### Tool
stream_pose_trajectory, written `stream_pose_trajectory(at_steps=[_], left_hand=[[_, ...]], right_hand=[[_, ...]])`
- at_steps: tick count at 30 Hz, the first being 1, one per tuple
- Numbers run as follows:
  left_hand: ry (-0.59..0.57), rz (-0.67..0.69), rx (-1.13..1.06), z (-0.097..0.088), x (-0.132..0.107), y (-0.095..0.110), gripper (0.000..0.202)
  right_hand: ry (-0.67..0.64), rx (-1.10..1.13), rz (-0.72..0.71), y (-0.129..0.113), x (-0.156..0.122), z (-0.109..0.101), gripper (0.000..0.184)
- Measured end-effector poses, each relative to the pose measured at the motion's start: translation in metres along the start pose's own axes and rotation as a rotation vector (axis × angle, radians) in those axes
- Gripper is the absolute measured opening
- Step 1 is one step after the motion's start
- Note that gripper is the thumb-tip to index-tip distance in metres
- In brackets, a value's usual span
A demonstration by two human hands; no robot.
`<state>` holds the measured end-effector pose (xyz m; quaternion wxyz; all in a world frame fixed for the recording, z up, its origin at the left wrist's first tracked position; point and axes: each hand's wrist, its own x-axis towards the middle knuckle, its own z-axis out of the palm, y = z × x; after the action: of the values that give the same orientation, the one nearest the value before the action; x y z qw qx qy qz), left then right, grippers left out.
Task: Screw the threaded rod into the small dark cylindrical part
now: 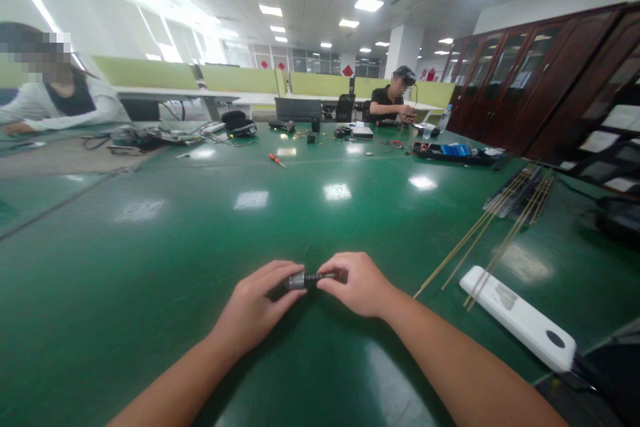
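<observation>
A small grey metal cylinder (297, 280) is pinched between the thumb and fingers of my left hand (255, 303), low over the green table. From its right end sticks a thin, dark ridged shaft (314, 277). The thumb and forefinger of my right hand (360, 283) close on the far end of that shaft. Cylinder and shaft lie in one line, roughly level. Whether they are one piece or two joined parts I cannot tell.
Long thin sticks (475, 233) and a white power strip-like bar (520, 320) lie at the right. A red screwdriver (276, 160) rests farther off. Electronic parts, cables and a black tray (453, 153) line the far side. Two people sit around the green table (200, 227).
</observation>
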<state>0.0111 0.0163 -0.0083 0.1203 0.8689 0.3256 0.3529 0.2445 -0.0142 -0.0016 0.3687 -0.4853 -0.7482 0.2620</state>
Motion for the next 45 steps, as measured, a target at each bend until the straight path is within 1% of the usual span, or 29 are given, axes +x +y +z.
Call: stream_pose_trajectory(at_steps=[21,45], left_hand=[[0.017,0.007,0.023,0.0004,-0.0015,-0.0045,0.027],[0.034,0.03,0.033,-0.0033,0.0001,-0.0037,0.027]], right_hand=[[0.037,0.007,-0.016,0.0005,-0.0005,-0.0008,0.014],[0.062,0.02,-0.009,0.0003,0.0005,-0.0025,0.012]])
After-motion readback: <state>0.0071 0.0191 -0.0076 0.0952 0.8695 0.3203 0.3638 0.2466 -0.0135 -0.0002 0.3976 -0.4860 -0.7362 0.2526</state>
